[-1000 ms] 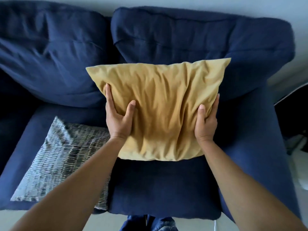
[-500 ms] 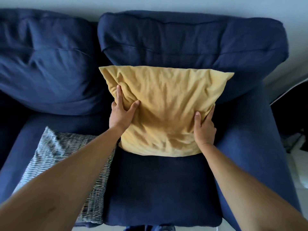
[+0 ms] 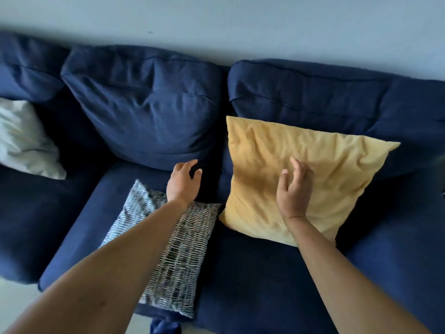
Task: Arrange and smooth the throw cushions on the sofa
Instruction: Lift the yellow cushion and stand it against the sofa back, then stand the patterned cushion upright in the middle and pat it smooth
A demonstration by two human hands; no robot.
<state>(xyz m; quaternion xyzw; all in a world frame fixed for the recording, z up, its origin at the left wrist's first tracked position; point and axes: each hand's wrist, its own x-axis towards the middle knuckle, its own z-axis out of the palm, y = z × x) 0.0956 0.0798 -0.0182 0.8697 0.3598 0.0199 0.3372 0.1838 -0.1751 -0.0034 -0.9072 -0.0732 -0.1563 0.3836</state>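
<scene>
A wrinkled yellow cushion (image 3: 320, 165) leans upright against the right back pad of the navy sofa (image 3: 252, 273). My right hand (image 3: 292, 186) hovers in front of its middle, fingers spread and holding nothing. A grey patterned cushion (image 3: 183, 256) lies flat on the middle seat, partly under my left forearm. Above its far end my left hand (image 3: 184, 180) is open and empty, near the base of the middle back pad (image 3: 149, 112). At the far left a white cushion (image 3: 21, 141) rests against the sofa back.
A pale wall (image 3: 240, 25) runs behind the sofa. Light floor (image 3: 14, 300) shows at the bottom left, below the seat's front edge. The right sofa arm (image 3: 409, 237) is beside the yellow cushion.
Both hands have let go of the yellow cushion, which now rests against the back pad. My left hand moved left over the patterned cushion. The view swung left, revealing the white cushion.
</scene>
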